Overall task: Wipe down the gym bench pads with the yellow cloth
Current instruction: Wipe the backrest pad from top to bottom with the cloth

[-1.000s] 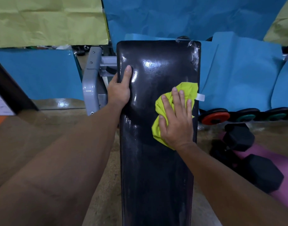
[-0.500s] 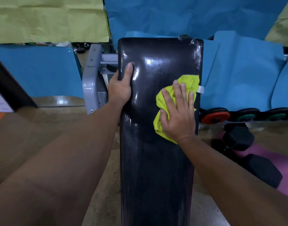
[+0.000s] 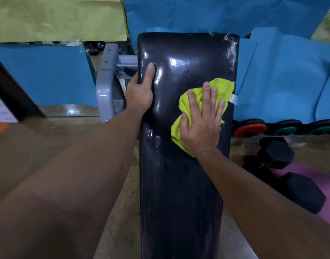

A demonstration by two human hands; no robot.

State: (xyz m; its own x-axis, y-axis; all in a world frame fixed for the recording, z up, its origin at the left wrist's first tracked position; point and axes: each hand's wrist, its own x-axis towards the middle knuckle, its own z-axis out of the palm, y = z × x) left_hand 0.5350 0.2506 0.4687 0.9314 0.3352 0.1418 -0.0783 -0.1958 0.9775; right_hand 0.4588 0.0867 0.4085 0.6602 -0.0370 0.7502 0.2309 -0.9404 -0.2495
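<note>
- Pressure is the point of this step: the right hand (image 3: pixel 201 126) lies flat on the yellow cloth (image 3: pixel 186 105) with fingers straight and a little spread, pressing it onto the black bench pad (image 3: pixel 181 184) near the pad's right edge, about a third of the way down from the far end
- Left hand (image 3: pixel 140 90) grips the pad's left edge, thumb on top and fingers curled out of sight underneath; judged as a brace, it should hold firm so the bench does not shift under the wiping stroke
- Cloth is bunched, with much of it sticking out past the fingertips and below the palm; spreading it flatter under the palm would likely cover more pad per pass
- Strokes would best run the length of the pad in overlapping lanes, since the near half shows dull streaks while the far half reflects light cleanly
- Torn clear film at the far right corner (image 3: pixel 229 39) of the pad could snag the cloth, so ease off there
- Right edge and side walls of the pad probably want a pass too
- Writing: a small white tag (image 3: pixel 234 99) hangs off the cloth at the pad's right edge, but nothing on it can be read; no brand shows on the pad or on the grey frame (image 3: pixel 106 79)
</note>
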